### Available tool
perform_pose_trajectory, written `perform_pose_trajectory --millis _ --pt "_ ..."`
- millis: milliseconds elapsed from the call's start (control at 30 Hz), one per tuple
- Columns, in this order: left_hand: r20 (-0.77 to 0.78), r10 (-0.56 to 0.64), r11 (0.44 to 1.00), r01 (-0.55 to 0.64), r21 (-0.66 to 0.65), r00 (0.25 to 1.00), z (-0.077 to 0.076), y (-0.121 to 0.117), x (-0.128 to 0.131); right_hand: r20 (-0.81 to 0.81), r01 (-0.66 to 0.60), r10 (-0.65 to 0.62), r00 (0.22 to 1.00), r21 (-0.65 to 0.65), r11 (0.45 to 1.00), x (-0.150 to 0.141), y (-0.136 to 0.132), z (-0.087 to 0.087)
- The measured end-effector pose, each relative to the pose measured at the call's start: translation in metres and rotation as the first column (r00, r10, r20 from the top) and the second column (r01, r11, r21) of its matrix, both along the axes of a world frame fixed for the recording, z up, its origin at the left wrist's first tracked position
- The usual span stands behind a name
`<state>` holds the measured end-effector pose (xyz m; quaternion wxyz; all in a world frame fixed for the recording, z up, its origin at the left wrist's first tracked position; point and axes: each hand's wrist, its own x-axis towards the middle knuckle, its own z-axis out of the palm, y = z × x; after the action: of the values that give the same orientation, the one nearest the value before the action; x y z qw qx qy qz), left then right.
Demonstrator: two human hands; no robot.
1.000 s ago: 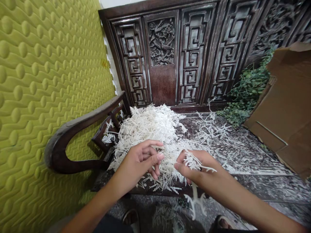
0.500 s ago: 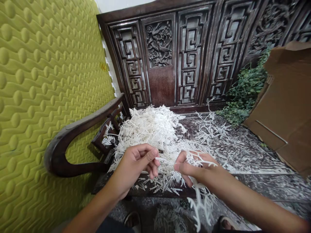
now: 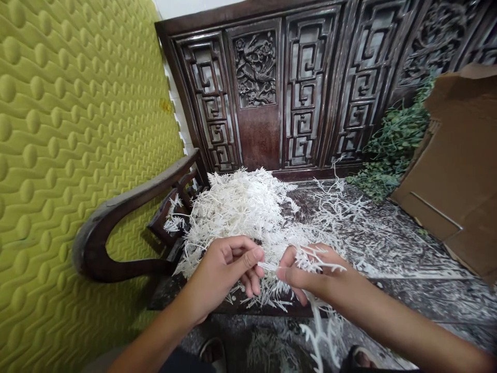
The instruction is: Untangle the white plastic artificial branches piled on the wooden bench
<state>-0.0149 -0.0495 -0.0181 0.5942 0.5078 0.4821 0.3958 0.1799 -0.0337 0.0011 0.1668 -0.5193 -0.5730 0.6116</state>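
two hands grip thin white strands above the bench.

left hand [image 3: 233,267]: thumb and fingers pinch one end of the white strands [image 3: 267,266]. right hand [image 3: 316,269]: thumb and index finger pinch the other end; a white branched piece [image 3: 320,336] hangs below this hand. the white pile [image 3: 240,202] lies behind the hands on the bench [image 3: 169,292], beside the curved armrest [image 3: 91,238]; green foliage [image 3: 399,137] lies near the cardboard [image 3: 454,171].

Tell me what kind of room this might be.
Probably a home's sitting room, doing duty as a work spot: a carved dark wooden bench, a padded-looking yellow wall covering, and white plastic-looking sprigs heaped on the seat.
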Motion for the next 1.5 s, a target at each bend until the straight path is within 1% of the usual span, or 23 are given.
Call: perform_pose_trajectory --millis 67,200,300,433,533,633,733,833,1033,1133,1267,1400,1500 --pt "0.003 -0.008 1.0 0.008 -0.013 1.0 0.0 0.0 0.0 0.013 0.002 -0.002 1.0 -0.002 1.0 0.0 0.0 -0.002" --pt "0.02 -0.029 0.999 0.03 -0.034 0.999 -0.001 0.0 -0.001 -0.04 -0.034 0.034 0.999 0.013 0.999 -0.001 0.0 -0.004" --pt "0.021 -0.044 0.999 0.045 -0.03 0.999 -0.001 0.001 -0.001 -0.086 -0.034 0.035 0.996 0.013 0.999 -0.001 0.0 -0.007" --pt "-0.007 -0.044 0.999 0.044 0.006 0.999 -0.003 0.001 -0.001 -0.145 -0.036 0.037 0.989 0.008 0.999 -0.001 -0.002 -0.013" --pt "-0.026 -0.042 0.999 0.042 0.033 0.999 -0.003 0.0 -0.002 -0.143 -0.009 0.013 0.99 0.027 1.0 -0.001 -0.003 -0.017" --pt "-0.067 -0.026 0.998 0.03 0.049 0.997 -0.004 0.0 -0.003 -0.104 -0.03 0.038 0.994 0.072 0.997 0.0 -0.004 -0.02" --pt "-0.134 -0.004 0.997 0.014 0.076 0.991 -0.004 0.0 -0.004 -0.078 -0.045 0.052 0.996 0.084 0.995 -0.001 -0.005 -0.02" --pt "-0.176 0.017 0.993 0.004 0.118 0.984 -0.004 -0.001 -0.005 -0.1 -0.055 0.062 0.993 0.069 0.996 -0.001 -0.006 -0.018" --pt "-0.171 0.027 0.988 0.0 0.154 0.985 -0.003 -0.001 -0.005 -0.166 -0.094 0.116 0.979 0.132 0.987 0.001 -0.003 -0.018" --pt "-0.163 0.034 0.989 -0.01 0.15 0.986 -0.002 -0.001 -0.006 -0.15 -0.082 0.102 0.983 0.137 0.987 0.002 -0.001 -0.017" --pt "-0.162 0.051 0.991 -0.03 0.132 0.985 0.0 -0.001 -0.006 -0.093 -0.003 0.011 0.996 0.079 0.997 0.001 0.0 -0.016" --pt "-0.152 0.025 0.992 -0.005 0.129 0.988 0.001 -0.001 -0.007 -0.095 -0.03 0.04 0.995 0.096 0.995 0.001 0.002 -0.018" --pt "-0.172 0.022 0.987 0.006 0.16 0.985 0.003 -0.001 -0.008 -0.042 -0.039 0.045 0.998 0.121 0.992 0.001 0.005 -0.018"
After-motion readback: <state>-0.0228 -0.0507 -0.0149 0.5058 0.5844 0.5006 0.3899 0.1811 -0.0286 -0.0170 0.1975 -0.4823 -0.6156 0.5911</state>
